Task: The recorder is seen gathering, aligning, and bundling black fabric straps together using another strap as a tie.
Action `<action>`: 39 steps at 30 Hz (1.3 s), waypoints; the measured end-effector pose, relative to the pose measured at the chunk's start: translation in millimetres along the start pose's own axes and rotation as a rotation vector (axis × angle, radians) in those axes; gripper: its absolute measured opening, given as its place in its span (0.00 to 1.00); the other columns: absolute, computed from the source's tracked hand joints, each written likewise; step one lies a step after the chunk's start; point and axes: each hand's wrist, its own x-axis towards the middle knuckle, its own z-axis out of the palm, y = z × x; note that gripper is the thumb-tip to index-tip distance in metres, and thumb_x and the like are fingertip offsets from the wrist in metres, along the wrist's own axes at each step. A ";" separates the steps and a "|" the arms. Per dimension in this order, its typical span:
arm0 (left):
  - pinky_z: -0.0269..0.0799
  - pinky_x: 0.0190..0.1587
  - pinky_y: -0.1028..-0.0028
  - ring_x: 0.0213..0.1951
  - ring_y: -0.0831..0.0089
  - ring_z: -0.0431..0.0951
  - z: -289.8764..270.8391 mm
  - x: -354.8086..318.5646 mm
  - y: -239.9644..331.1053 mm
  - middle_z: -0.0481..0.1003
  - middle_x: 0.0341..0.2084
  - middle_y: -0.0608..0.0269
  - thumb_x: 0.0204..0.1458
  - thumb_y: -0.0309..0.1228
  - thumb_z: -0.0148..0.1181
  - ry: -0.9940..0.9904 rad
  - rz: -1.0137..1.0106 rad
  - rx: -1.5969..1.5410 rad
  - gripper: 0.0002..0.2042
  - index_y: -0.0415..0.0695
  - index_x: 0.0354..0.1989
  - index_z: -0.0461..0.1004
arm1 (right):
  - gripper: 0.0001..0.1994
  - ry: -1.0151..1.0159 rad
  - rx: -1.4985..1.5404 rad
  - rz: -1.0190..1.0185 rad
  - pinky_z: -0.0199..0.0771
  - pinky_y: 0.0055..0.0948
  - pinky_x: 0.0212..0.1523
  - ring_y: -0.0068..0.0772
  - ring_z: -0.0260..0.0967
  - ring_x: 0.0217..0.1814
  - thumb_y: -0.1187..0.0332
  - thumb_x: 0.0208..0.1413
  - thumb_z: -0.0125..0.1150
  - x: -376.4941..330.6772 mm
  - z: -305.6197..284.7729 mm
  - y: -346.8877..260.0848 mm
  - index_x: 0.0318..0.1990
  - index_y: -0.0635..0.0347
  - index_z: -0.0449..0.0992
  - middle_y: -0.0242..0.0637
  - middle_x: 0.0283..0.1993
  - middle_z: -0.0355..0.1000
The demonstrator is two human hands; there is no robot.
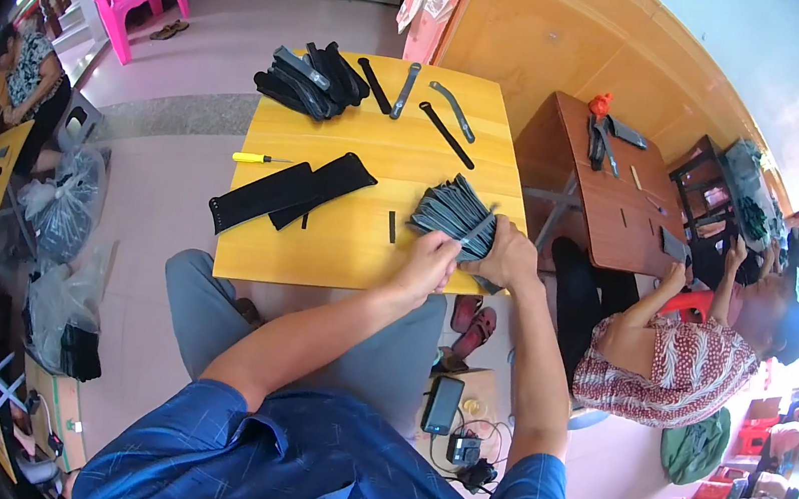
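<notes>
A thick bundle of grey straps (448, 205) stands at the right front of the yellow table (315, 277), a grey band crossing it. My right hand (512, 256) is wrapped around the near right side of the bundle. Pressed up to its near side, my left hand (430, 262) is closed in a pinch on the end of the grey band. Left of the hands lies a short dark strip (391, 227). Two black fabric pieces (265, 200) overlap at the table's left, beside a yellow-handled screwdriver (255, 159).
A pile of black and grey straps (311, 81) sits at the far left of the table, with several single straps (447, 135) to its right. A person (671, 371) works at a brown table (617, 208) on the right. Plastic bags (67, 206) stand on the left floor.
</notes>
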 end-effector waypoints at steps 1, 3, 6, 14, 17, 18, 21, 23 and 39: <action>0.58 0.15 0.77 0.15 0.80 0.62 -0.4 -2.2 -1.2 0.67 0.19 0.67 0.65 0.35 0.52 0.006 -0.017 -0.001 0.10 0.43 0.33 0.67 | 0.45 -0.013 0.007 0.015 0.76 0.40 0.55 0.51 0.75 0.54 0.48 0.28 0.80 -0.9 -1.1 -0.2 0.54 0.67 0.68 0.53 0.51 0.75; 0.58 0.15 0.77 0.15 0.80 0.62 0.8 -6.8 -2.4 0.67 0.19 0.67 0.65 0.34 0.52 0.012 -0.034 -0.002 0.10 0.43 0.33 0.66 | 0.46 0.016 0.020 0.010 0.76 0.40 0.55 0.51 0.75 0.54 0.49 0.27 0.81 -2.3 2.4 2.9 0.54 0.68 0.67 0.54 0.52 0.73; 0.57 0.15 0.77 0.15 0.81 0.61 2.4 -13.0 -3.4 0.66 0.19 0.68 0.65 0.34 0.51 0.050 -0.024 -0.008 0.10 0.43 0.33 0.66 | 0.48 0.054 0.036 -0.006 0.75 0.39 0.56 0.52 0.74 0.55 0.50 0.27 0.81 -4.9 2.3 2.6 0.56 0.70 0.66 0.56 0.54 0.72; 0.55 0.14 0.78 0.14 0.82 0.60 2.8 -12.9 -2.6 0.66 0.18 0.69 0.65 0.35 0.52 0.037 0.019 0.021 0.09 0.43 0.35 0.68 | 0.61 0.143 0.096 -0.028 0.74 0.41 0.58 0.55 0.73 0.56 0.53 0.25 0.82 -5.0 7.5 6.1 0.68 0.74 0.54 0.58 0.54 0.71; 0.55 0.14 0.78 0.15 0.82 0.61 -0.5 -10.7 -4.4 0.66 0.18 0.69 0.65 0.34 0.53 0.039 0.006 0.031 0.08 0.43 0.37 0.69 | 0.63 0.179 0.134 -0.067 0.73 0.43 0.59 0.59 0.73 0.54 0.51 0.26 0.81 -3.6 12.8 9.0 0.71 0.72 0.51 0.62 0.55 0.70; 0.55 0.14 0.78 0.15 0.82 0.61 -2.0 -10.7 -5.2 0.66 0.18 0.69 0.65 0.34 0.53 0.039 0.005 0.031 0.08 0.43 0.37 0.69 | 0.63 0.177 0.119 -0.082 0.73 0.43 0.58 0.58 0.73 0.55 0.51 0.25 0.81 -2.6 12.9 8.8 0.71 0.71 0.52 0.61 0.55 0.70; 0.55 0.14 0.78 0.15 0.82 0.61 -5.8 -10.9 -7.3 0.66 0.18 0.70 0.64 0.33 0.53 0.036 -0.009 0.033 0.08 0.42 0.37 0.70 | 0.62 0.109 0.042 -0.077 0.74 0.43 0.58 0.55 0.72 0.57 0.50 0.23 0.82 3.9 8.3 6.4 0.70 0.68 0.55 0.57 0.56 0.70; 0.56 0.14 0.77 0.14 0.81 0.61 -5.8 -10.9 -9.1 0.66 0.18 0.69 0.64 0.34 0.53 0.031 -0.024 0.072 0.08 0.42 0.37 0.70 | 0.61 0.042 -0.020 -0.059 0.75 0.42 0.58 0.53 0.72 0.58 0.50 0.22 0.82 8.1 2.6 2.0 0.70 0.66 0.58 0.55 0.57 0.69; 0.54 0.13 0.79 0.14 0.83 0.60 -17.4 -16.6 -16.8 0.65 0.17 0.71 0.65 0.34 0.52 -0.021 -0.047 0.076 0.09 0.44 0.34 0.68 | 0.51 -0.088 -0.003 0.010 0.77 0.40 0.53 0.51 0.77 0.51 0.47 0.24 0.79 14.4 -7.3 -3.5 0.60 0.63 0.67 0.53 0.49 0.77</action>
